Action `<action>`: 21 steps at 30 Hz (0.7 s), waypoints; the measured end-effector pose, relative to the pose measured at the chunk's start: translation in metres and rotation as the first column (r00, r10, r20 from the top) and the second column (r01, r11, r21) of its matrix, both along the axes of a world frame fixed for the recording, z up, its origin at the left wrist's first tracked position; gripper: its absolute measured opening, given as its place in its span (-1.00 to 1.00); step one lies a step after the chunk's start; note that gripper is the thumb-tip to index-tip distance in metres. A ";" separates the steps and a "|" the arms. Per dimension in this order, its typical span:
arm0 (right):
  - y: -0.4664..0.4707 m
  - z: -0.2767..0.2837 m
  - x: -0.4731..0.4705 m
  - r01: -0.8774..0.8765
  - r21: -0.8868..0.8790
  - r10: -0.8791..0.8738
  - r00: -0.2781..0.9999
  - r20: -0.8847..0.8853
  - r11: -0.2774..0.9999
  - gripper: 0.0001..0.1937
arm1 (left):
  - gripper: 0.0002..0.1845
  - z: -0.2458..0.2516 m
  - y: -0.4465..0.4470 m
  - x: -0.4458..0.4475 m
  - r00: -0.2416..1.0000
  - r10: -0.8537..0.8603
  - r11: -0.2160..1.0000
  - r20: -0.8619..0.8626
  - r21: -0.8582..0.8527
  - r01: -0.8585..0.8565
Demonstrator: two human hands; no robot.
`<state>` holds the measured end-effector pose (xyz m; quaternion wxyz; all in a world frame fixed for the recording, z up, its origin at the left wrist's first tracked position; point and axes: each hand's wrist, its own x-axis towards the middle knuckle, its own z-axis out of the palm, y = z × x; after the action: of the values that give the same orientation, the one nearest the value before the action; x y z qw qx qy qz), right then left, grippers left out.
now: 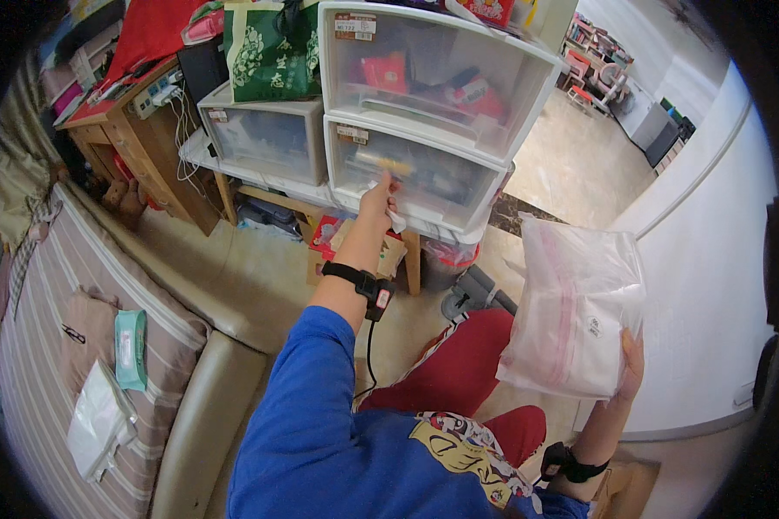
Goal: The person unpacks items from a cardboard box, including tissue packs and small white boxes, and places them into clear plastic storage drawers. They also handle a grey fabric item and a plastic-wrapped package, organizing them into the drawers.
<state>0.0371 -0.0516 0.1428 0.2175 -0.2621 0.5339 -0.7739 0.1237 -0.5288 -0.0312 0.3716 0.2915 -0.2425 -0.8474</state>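
My left hand (380, 201) reaches to the front of the lower clear-fronted plastic drawer (428, 185), a crumpled white wipe or tissue (398, 222) in its curled fingers. Whether the fingertips touch the drawer front is hard to tell. Something yellow shows behind the drawer's clear front, just above the hand. On the right, my right hand (632, 363) grips the edge of a translucent plastic bag (571, 311) with pink bands and a round printed mark; white contents show through it. Another clear-fronted drawer (428, 78), with red packets inside, is stacked above the lower one.
A smaller drawer box (263, 139) carries a green bag (272, 55). Below the bench are a red box (326, 233) and a lined bin (451, 259). The bed (39, 311) holds a wipes pack (130, 350) and a white plastic packet (100, 418). A white door (701, 311) stands right.
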 end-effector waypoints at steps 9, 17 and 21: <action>-0.005 -0.011 0.005 0.023 0.039 -0.026 0.997 0.074 0.999 -0.33 | -0.71 -0.012 0.004 0.005 0.993 -0.007 0.991 -0.120 0.134 0.023; -0.005 -0.007 0.015 0.074 0.039 -0.076 0.995 0.061 0.997 -0.34 | -0.69 -0.018 0.009 0.012 0.990 -0.066 0.998 -0.127 0.004 0.067; 0.000 -0.002 0.017 0.057 0.030 -0.059 0.997 0.058 0.998 -0.35 | -0.68 -0.029 0.015 0.015 0.985 -0.025 1.000 -0.170 0.007 0.027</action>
<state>0.0537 -0.0516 0.1407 0.2143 -0.2207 0.5455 -0.7797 0.1391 -0.5138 -0.0598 0.3785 0.2166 -0.2098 -0.8751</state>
